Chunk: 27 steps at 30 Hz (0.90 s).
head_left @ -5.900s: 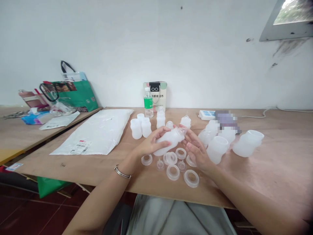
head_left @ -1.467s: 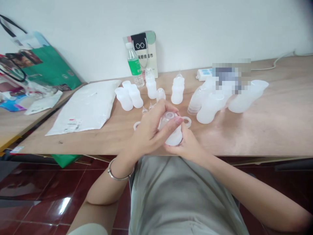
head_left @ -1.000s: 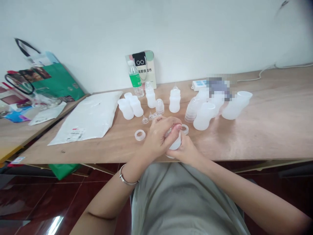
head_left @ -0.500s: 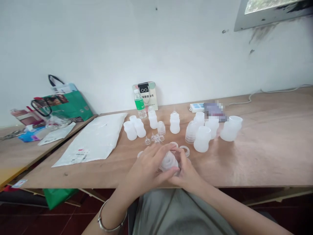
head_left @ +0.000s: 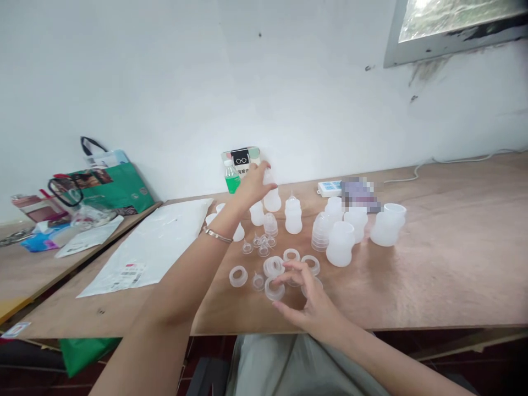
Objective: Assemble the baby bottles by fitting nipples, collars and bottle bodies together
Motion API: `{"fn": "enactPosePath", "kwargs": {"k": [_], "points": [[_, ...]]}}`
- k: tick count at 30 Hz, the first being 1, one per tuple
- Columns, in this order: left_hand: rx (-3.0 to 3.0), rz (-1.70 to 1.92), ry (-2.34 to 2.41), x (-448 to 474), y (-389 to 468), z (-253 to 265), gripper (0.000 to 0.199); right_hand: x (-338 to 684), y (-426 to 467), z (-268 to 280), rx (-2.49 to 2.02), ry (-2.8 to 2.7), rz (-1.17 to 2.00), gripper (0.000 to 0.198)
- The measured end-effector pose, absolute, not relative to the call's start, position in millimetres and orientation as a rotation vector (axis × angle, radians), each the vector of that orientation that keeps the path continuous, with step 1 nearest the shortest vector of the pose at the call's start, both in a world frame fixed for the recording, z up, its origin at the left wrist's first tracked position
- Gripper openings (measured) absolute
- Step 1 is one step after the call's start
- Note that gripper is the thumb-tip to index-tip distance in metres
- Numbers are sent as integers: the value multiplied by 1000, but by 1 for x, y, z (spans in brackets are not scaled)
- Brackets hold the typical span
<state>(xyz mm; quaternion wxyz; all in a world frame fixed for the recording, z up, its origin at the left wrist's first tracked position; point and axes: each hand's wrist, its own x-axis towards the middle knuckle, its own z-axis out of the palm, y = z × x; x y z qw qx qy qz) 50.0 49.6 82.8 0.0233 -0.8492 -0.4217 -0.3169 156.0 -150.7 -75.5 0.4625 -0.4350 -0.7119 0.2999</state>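
Observation:
My left hand [head_left: 256, 184] is stretched out to the back of the table, with fingers and thumb around the top of a frosted baby bottle [head_left: 272, 199]. That bottle is upright beside another one [head_left: 256, 213]. Near the front edge my right hand [head_left: 308, 300] is open, thumb and fingers apart, next to a clear screw ring [head_left: 274, 290]; nothing shows in its grasp. More rings [head_left: 238, 276] lie around it, with a loose clear teat [head_left: 258, 281] among them. Several teats [head_left: 264, 242] are grouped farther back, near a clear dome cap [head_left: 270, 224].
Frosted bottle bodies [head_left: 340, 245] and stacked dome caps [head_left: 320, 232] stand on the right. An assembled bottle [head_left: 293, 214] is mid-table. Behind are a water bottle [head_left: 231, 179] and a paper bag [head_left: 241, 157]. A white mailer [head_left: 152, 242] covers the left; a green bag [head_left: 115, 190] sits beyond.
Both hands were together around a bottle at the front edge. My left hand has gone forward to the back with a bottle; my right hand has opened and stayed near the rings.

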Motion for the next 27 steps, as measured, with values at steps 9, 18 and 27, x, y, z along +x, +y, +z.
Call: {"fn": "enactPosePath", "kwargs": {"k": [9,18,27], "points": [[-2757,-725,-1472,71,86,27,51,156,-152,-70,-1103,-1757,794,35],[-2671,-1101,-1466,56,68,47,76,157,-155,-63,-1051,-1732,728,9],[-3183,-235,-1385,-46,-42,43,38,160,-156,-65,-984,-1675,565,11]]}}
